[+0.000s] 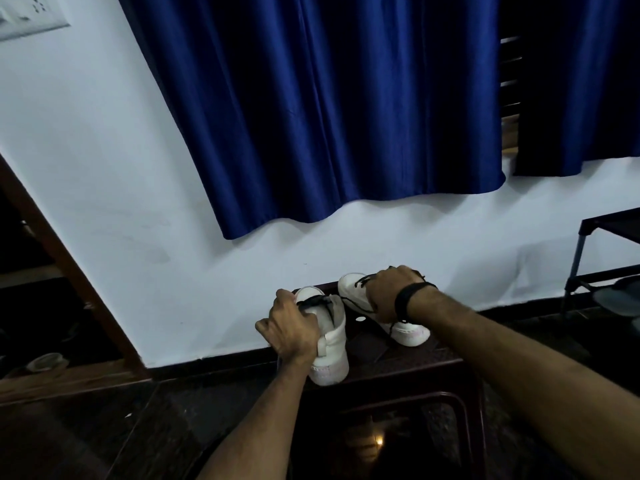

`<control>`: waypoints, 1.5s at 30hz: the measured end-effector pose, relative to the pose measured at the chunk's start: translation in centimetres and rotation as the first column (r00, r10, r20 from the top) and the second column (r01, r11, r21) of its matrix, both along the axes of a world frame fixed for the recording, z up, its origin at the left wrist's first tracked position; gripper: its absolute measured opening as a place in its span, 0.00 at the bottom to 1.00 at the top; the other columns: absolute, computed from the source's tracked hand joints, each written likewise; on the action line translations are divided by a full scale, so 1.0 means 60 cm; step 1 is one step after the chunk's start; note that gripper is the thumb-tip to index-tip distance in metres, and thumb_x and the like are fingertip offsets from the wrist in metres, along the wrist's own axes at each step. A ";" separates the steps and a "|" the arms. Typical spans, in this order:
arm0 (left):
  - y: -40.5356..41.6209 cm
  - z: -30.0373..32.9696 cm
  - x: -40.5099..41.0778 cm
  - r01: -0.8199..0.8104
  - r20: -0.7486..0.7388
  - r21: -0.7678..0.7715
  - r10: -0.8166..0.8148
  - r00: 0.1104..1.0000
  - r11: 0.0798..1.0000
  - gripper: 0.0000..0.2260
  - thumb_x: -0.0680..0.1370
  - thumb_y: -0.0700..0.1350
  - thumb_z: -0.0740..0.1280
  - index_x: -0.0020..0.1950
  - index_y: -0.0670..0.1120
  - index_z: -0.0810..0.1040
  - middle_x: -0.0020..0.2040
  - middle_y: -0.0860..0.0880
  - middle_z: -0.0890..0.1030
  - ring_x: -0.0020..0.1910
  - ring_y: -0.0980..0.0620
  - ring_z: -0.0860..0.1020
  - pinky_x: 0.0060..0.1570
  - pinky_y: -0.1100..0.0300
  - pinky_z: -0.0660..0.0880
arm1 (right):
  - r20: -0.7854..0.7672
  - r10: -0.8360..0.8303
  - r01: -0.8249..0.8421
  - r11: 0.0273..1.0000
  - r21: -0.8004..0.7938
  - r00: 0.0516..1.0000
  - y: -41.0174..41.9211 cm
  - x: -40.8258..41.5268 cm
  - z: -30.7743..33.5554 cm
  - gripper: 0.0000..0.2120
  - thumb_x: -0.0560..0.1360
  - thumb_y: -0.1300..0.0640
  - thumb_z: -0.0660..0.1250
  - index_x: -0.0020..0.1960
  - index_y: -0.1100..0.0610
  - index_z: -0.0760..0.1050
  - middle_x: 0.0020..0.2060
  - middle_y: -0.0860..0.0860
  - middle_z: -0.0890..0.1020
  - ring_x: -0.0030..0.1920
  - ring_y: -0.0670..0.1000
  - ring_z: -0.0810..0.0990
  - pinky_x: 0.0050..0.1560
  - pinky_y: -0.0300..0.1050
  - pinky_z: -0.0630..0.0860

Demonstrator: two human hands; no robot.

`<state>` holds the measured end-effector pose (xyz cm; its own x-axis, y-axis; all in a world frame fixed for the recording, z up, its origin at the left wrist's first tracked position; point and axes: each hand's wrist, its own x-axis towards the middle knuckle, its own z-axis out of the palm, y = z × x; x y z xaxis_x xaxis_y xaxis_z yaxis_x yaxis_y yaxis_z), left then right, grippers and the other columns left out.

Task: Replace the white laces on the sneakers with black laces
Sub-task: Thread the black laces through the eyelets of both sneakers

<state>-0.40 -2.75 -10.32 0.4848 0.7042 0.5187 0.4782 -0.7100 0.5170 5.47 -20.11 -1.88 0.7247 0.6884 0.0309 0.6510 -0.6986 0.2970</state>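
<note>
Sneakers, smooth white, black-laced: left hand point(289, 329) grips near one point(329, 344), right hand point(389, 292) grips far one point(349, 289)

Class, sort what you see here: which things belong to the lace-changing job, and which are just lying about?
Belongs to the job:
left sneaker, held in the left hand
right sneaker, under the right hand
black laces on both sneakers

Just lying about:
dark table under the sneakers
blue curtain
metal rack at the right
black wristband
</note>
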 end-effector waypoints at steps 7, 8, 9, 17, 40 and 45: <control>0.000 -0.001 0.003 -0.015 -0.063 0.012 0.016 0.998 1.000 0.16 0.66 0.36 0.67 0.50 0.50 0.71 0.42 0.50 0.82 0.43 0.46 0.82 0.49 0.53 0.66 | -0.458 0.312 0.255 0.519 0.816 0.832 -0.021 0.032 0.029 0.11 0.77 0.54 0.63 0.37 0.48 0.79 0.36 0.40 0.82 0.35 0.41 0.77 0.44 0.41 0.73; -0.001 0.000 0.003 -0.019 -0.080 0.027 0.021 0.997 0.999 0.16 0.66 0.37 0.67 0.51 0.50 0.71 0.42 0.50 0.82 0.43 0.46 0.82 0.48 0.53 0.67 | -0.479 0.326 0.324 0.428 0.844 0.815 -0.022 0.033 0.027 0.12 0.77 0.55 0.64 0.36 0.50 0.79 0.30 0.39 0.80 0.30 0.40 0.73 0.39 0.39 0.71; -0.002 0.001 0.004 -0.020 -0.095 0.039 0.023 0.995 0.999 0.17 0.66 0.37 0.67 0.51 0.50 0.70 0.42 0.50 0.82 0.43 0.47 0.82 0.48 0.53 0.67 | -0.495 0.332 0.381 0.354 0.854 0.803 -0.022 0.032 0.024 0.12 0.77 0.56 0.65 0.36 0.52 0.79 0.25 0.40 0.77 0.26 0.40 0.70 0.34 0.36 0.68; -0.003 0.008 -0.002 0.050 0.008 0.113 -0.051 0.999 0.992 0.21 0.59 0.36 0.68 0.50 0.49 0.73 0.46 0.50 0.78 0.49 0.45 0.76 0.49 0.51 0.67 | -0.618 0.384 0.533 0.312 0.786 0.686 -0.029 0.019 0.052 0.15 0.82 0.52 0.59 0.51 0.59 0.81 0.28 0.53 0.81 0.25 0.47 0.72 0.30 0.41 0.68; -0.036 0.167 -0.094 0.567 0.557 -0.818 -0.376 0.740 -0.096 0.13 0.81 0.49 0.63 0.55 0.40 0.81 0.46 0.42 0.86 0.44 0.47 0.85 0.45 0.58 0.80 | -0.558 0.771 0.520 0.356 0.776 0.306 -0.033 -0.065 0.061 0.13 0.78 0.68 0.63 0.61 0.68 0.76 0.55 0.60 0.83 0.54 0.52 0.83 0.45 0.34 0.78; -0.040 0.157 -0.097 0.578 0.480 -0.815 -0.514 0.711 0.038 0.11 0.79 0.43 0.68 0.57 0.38 0.80 0.44 0.40 0.85 0.40 0.49 0.85 0.39 0.62 0.80 | -0.548 0.681 0.493 0.304 0.815 0.486 -0.026 -0.055 0.030 0.13 0.76 0.74 0.63 0.60 0.69 0.77 0.48 0.60 0.83 0.43 0.48 0.84 0.43 0.34 0.79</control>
